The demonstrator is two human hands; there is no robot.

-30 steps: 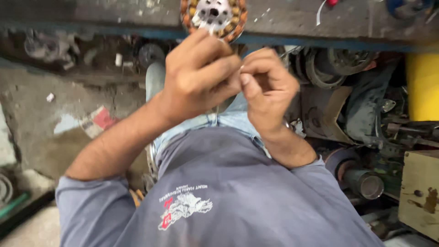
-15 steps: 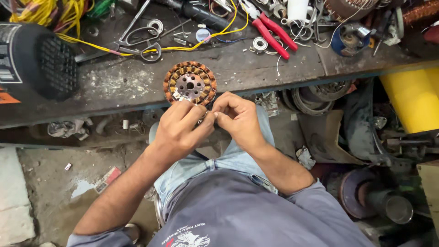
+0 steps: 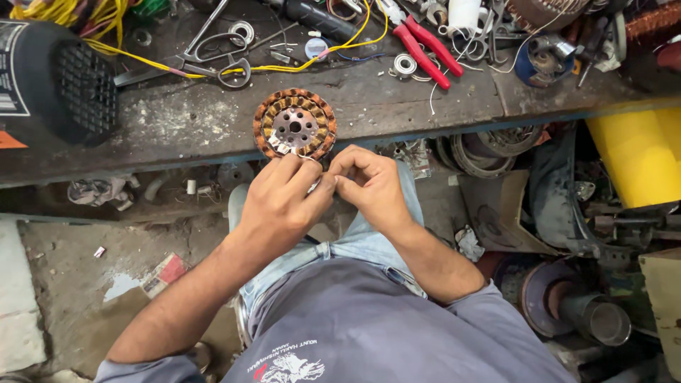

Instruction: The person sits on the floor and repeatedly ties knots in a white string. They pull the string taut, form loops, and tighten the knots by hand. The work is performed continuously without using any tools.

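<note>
A round motor stator [image 3: 295, 125] with copper windings and a metal hub lies at the front edge of the dark workbench [image 3: 163, 124]. Just below it my left hand [image 3: 284, 202] and my right hand [image 3: 370, 186] meet with fingertips pinched together on something small and thin, mostly hidden between the fingers; it may be a bit of wire or foil. Both hands hover over my lap, just in front of the bench edge and touching the stator's lower rim or very close to it.
On the bench lie scissors [image 3: 213, 67], red-handled pliers [image 3: 424, 50], yellow wire [image 3: 312, 60], bearings and small parts. A black fan-cover housing [image 3: 60, 78] sits at left. A yellow drum [image 3: 638, 159] and metal motor parts [image 3: 574, 312] crowd the floor at right.
The view has tilted up, bringing the bench top and tools into sight. My hands stay pinched together below the stator with little change in grip.
</note>
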